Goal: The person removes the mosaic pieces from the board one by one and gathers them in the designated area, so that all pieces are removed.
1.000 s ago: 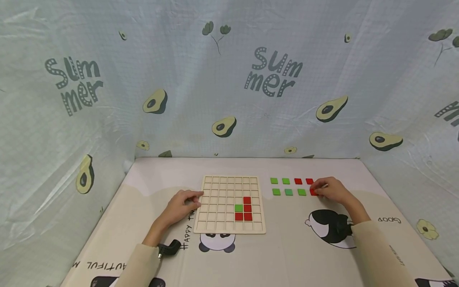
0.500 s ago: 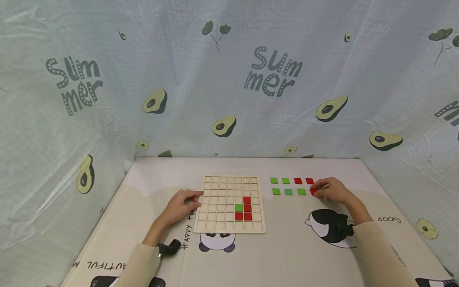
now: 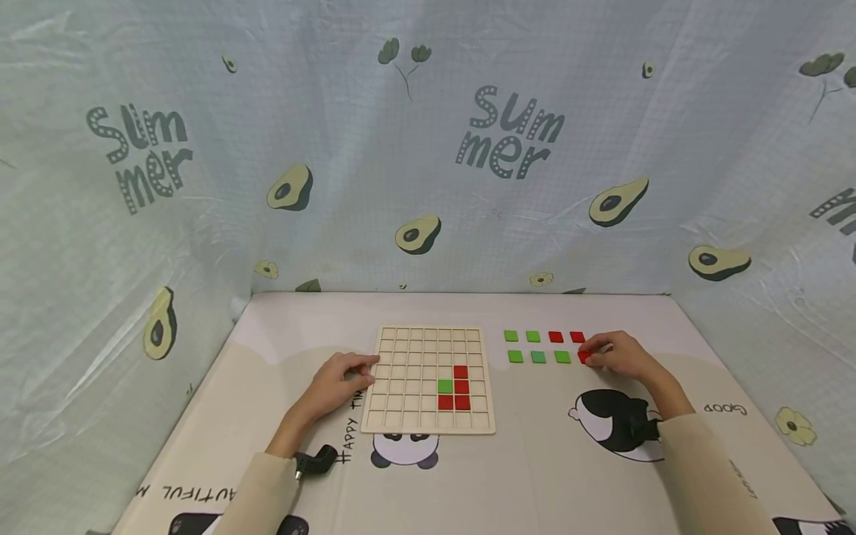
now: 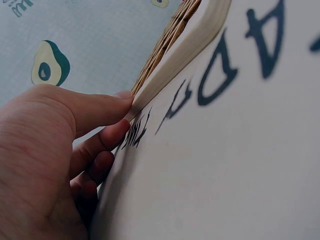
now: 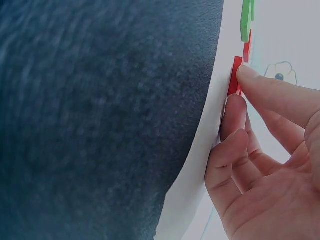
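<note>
In the head view, a pale square grid board (image 3: 394,401) lies flat with one green tile (image 3: 445,386) and several red tiles (image 3: 461,386) in its cells. My left hand (image 3: 334,386) rests at the board's left edge; in the left wrist view the hand's (image 4: 60,135) fingertips touch the rim of the board (image 4: 175,55). To the right, my right hand (image 3: 622,355) has its fingertips on a red tile (image 3: 584,358). The right wrist view shows this red tile (image 5: 234,77) pinched between the fingertips of my right hand (image 5: 270,150), low over the tabletop.
Green tiles (image 3: 516,357) and two red tiles (image 3: 556,337) lie in two rows between the board and my right hand. A black object (image 3: 317,461) is by my left wrist. A printed curtain (image 3: 334,148) stands behind the patterned tabletop (image 3: 521,475).
The red tile at my right fingertips has shifted very slightly, and more of its surface is covered by the fingers. My left hand and the board have stayed in place.
</note>
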Demonstrator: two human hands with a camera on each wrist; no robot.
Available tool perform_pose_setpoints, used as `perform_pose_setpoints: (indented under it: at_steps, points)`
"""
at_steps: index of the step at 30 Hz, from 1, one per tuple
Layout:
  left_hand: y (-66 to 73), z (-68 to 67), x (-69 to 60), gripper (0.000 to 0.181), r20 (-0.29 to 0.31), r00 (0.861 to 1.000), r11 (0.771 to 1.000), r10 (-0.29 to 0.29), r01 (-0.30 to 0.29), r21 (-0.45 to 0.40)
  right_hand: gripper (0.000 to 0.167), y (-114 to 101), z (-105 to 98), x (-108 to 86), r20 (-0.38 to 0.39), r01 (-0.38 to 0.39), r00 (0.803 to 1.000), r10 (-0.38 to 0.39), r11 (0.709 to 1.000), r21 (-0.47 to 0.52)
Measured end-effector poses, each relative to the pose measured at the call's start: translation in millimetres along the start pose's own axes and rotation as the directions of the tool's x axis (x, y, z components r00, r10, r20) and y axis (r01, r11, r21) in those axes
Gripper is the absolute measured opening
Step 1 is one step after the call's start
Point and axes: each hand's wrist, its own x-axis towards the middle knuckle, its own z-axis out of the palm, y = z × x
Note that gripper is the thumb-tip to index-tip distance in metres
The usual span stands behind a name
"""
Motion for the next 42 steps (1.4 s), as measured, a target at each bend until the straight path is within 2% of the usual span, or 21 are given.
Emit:
perform_pose_setpoints:
  at_steps: [18, 27, 33, 42]
  points:
    - [0.6, -0.5, 1.2, 0.039, 0.009, 1.0, 1.0, -0.002, 0.002, -0.005, 0.029, -2.0, -0.6, -1.3, 0.006, 0.006, 1.0, -0.006, 1.0, 0.007]
    - [-1.1, 0.7, 1.6, 0.04, -0.006, 1.0, 1.0, -0.003, 0.003, 0.012, 0.026, -6.4, -4.4, 0.2, -0.006, 0.019, 1.0, -0.019, 1.0, -0.014]
    - [-1.4, 0.1, 0.6, 0.04, -0.001, 1.0, 1.0, 0.007, -0.007, 0.0, 0.026, -25.0, -4.8, 3.5, -0.029, 0.034, 0.999, -0.036, 0.998, -0.046]
    - [-0.3, -0.3, 1.0, 0.04, 0.002, 1.0, 1.0, 0.004, -0.004, -0.002, 0.026, -62.6, 6.2, 13.4, -0.003, 0.141, 0.99, -0.141, 0.989, -0.043]
